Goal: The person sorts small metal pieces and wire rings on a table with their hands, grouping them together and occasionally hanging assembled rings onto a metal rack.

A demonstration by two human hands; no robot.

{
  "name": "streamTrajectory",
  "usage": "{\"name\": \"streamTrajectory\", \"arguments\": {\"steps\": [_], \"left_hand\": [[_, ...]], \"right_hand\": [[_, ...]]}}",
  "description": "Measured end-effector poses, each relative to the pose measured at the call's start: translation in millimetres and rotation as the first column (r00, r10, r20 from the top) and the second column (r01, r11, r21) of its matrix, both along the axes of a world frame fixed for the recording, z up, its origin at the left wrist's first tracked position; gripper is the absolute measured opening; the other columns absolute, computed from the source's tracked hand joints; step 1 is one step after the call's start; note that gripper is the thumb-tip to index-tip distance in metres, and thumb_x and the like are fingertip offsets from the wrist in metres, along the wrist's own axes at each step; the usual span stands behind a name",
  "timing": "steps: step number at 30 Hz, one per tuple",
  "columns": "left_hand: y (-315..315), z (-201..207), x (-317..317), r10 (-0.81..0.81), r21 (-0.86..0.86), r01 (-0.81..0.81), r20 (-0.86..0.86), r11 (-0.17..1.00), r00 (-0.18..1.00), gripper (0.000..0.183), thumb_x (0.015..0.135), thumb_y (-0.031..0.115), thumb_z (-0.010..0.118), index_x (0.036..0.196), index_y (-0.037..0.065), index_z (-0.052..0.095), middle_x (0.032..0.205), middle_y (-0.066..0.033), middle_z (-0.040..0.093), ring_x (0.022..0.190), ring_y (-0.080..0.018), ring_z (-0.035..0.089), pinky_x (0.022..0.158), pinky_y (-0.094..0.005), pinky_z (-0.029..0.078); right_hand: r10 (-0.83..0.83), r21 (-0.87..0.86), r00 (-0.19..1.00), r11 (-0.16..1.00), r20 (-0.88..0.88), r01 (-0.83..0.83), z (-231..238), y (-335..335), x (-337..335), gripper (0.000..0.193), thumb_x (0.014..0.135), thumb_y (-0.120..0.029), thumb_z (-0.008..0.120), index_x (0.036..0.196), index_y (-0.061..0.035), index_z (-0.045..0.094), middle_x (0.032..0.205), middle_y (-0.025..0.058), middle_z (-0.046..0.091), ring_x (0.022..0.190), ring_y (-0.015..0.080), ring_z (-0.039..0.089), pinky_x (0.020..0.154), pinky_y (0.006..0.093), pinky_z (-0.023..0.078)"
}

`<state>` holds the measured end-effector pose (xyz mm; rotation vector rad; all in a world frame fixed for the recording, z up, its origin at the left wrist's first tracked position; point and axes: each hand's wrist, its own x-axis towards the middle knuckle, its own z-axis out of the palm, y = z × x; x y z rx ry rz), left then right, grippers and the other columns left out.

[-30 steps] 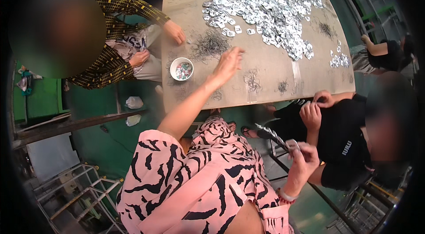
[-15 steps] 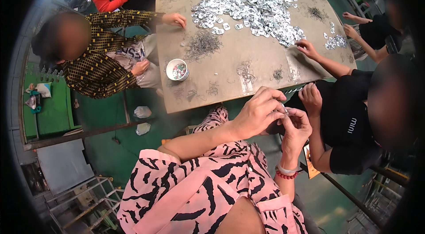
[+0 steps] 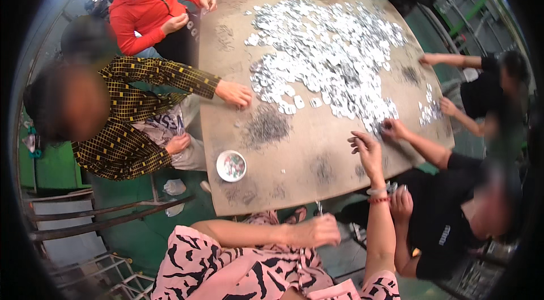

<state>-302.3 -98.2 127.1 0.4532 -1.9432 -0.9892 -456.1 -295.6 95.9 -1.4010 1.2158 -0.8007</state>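
My left hand (image 3: 315,232) is closed low over my lap, in front of the table's near edge. A few thin shiny metal pieces (image 3: 320,208) stick up out of it; blur hides their exact shape. My right hand (image 3: 367,150), with a red bead bracelet and a pale bangle at its wrist, is stretched over the near right of the table. Its fingers are apart, and I see nothing held in them. Just beyond lies the near tip of a wide pile of small flat silver metal pieces with holes (image 3: 340,73).
Dark heaps of thin wire-like pieces (image 3: 266,128) lie on the brown table (image 3: 294,181). A white tub (image 3: 231,166) with coloured bits stands near its left edge. Co-workers sit around; the right neighbour's hand (image 3: 396,129) is close to mine, and a patterned sleeve (image 3: 170,79) reaches in from the left.
My hands, which were together on a small piece, have parted. The right one has gone forward over the table, the left down toward my lap. The view has tilted up.
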Motion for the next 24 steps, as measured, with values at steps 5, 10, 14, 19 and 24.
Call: {"name": "streamTrajectory", "arguments": {"steps": [5, 10, 14, 19, 24], "left_hand": [[6, -44, -2, -0.185, 0.081, 0.192, -0.085, 0.978, 0.979, 0.009, 0.083, 0.012, 0.058, 0.085, 0.004, 0.054, 0.083, -0.0047, 0.055, 0.082, -0.0231, 0.053, 0.080, -0.0367, 0.042], [17, -81, -4, -0.249, 0.062, 0.250, -0.030, 0.966, 0.968, 0.024, 0.088, 0.018, 0.051, 0.107, 0.004, 0.052, 0.103, -0.0176, 0.053, 0.100, -0.0347, 0.049, 0.087, -0.0469, 0.038], [4, -67, 3, -0.218, 0.118, 0.223, -0.054, 0.968, 0.975, 0.025, 0.087, 0.017, 0.050, 0.105, 0.001, 0.054, 0.101, -0.0182, 0.055, 0.096, -0.0344, 0.051, 0.083, -0.0460, 0.039], [-7, -43, -1, -0.113, 0.200, 0.153, -0.196, 0.968, 0.974, 0.007, 0.083, 0.011, 0.057, 0.085, 0.004, 0.055, 0.083, -0.0055, 0.055, 0.082, -0.0239, 0.054, 0.076, -0.0361, 0.041], [3, -81, -10, -0.112, 0.187, 0.142, -0.162, 0.972, 0.980, 0.004, 0.082, 0.009, 0.056, 0.081, 0.005, 0.057, 0.083, -0.0048, 0.057, 0.084, -0.0238, 0.056, 0.077, -0.0366, 0.042]], "right_hand": [[-0.068, -0.366, 0.754, 0.900, -0.654, -0.237, -105, -81, 30, 0.035, 0.079, 0.005, 0.048, 0.108, -0.0070, 0.062, 0.077, 0.0103, 0.064, 0.068, 0.0259, 0.059, 0.067, 0.0339, 0.049], [-0.036, -0.450, 0.734, 0.810, -0.678, -0.376, -120, -103, 63, 0.037, 0.072, 0.005, 0.053, 0.107, -0.0013, 0.059, 0.092, 0.0187, 0.059, 0.086, 0.0385, 0.052, 0.083, 0.0422, 0.043], [-0.035, -0.377, 0.657, 0.841, -0.753, -0.387, -119, -104, 58, 0.023, 0.071, 0.007, 0.052, 0.093, 0.0047, 0.058, 0.092, 0.0250, 0.053, 0.086, 0.0416, 0.052, 0.079, 0.0450, 0.044], [-0.047, -0.405, 0.708, 0.846, -0.705, -0.348, -103, -77, 51, 0.007, 0.070, 0.003, 0.057, 0.076, 0.0035, 0.059, 0.079, 0.0233, 0.059, 0.074, 0.0389, 0.058, 0.065, 0.0423, 0.047], [-0.068, -0.092, 0.950, 0.995, -0.304, 0.042, -56, -16, 21, 0.010, 0.077, -0.002, 0.064, 0.086, 0.0024, 0.063, 0.071, 0.0065, 0.063, 0.063, 0.0117, 0.057, 0.056, 0.0252, 0.046]]}}
